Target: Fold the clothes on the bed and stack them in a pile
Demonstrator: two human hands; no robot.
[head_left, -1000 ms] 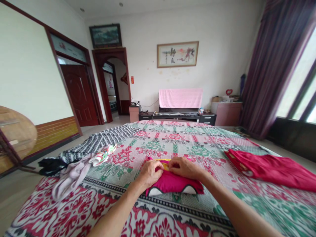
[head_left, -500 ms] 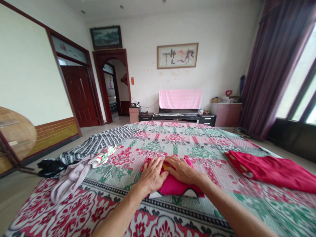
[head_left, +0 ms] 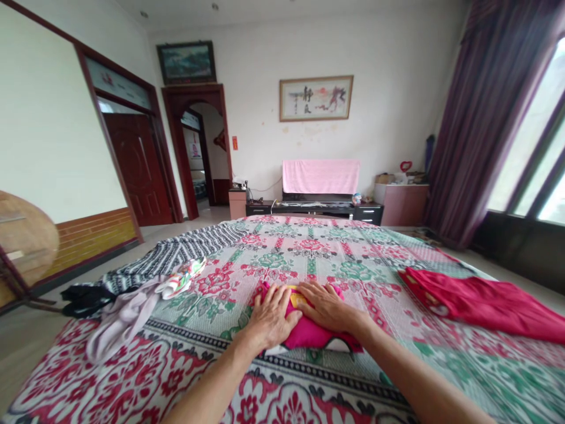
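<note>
A folded magenta garment (head_left: 309, 331) with a yellow patch and black-and-white edging lies on the flowered bedspread (head_left: 212, 365) right in front of me. My left hand (head_left: 272, 317) rests flat on its left half, fingers stretched forward. On the right half, my right hand (head_left: 327, 306) lies flat with its fingers out, angled toward the left one. Both hands press on the cloth from above and neither grips it. Part of the garment is hidden under the palms.
Red folded clothing (head_left: 481, 303) lies on the right side of the bed. On the left are a black-and-white patterned garment (head_left: 176, 253), pale lilac cloth (head_left: 119, 327) and a small colourful cloth (head_left: 180, 280). Beyond the bed stands a low black cabinet (head_left: 371, 214).
My right hand has shifted slightly to the right, so more of the yellow patch shows between the hands. The left hand stays on the garment, and the view has turned a little.
</note>
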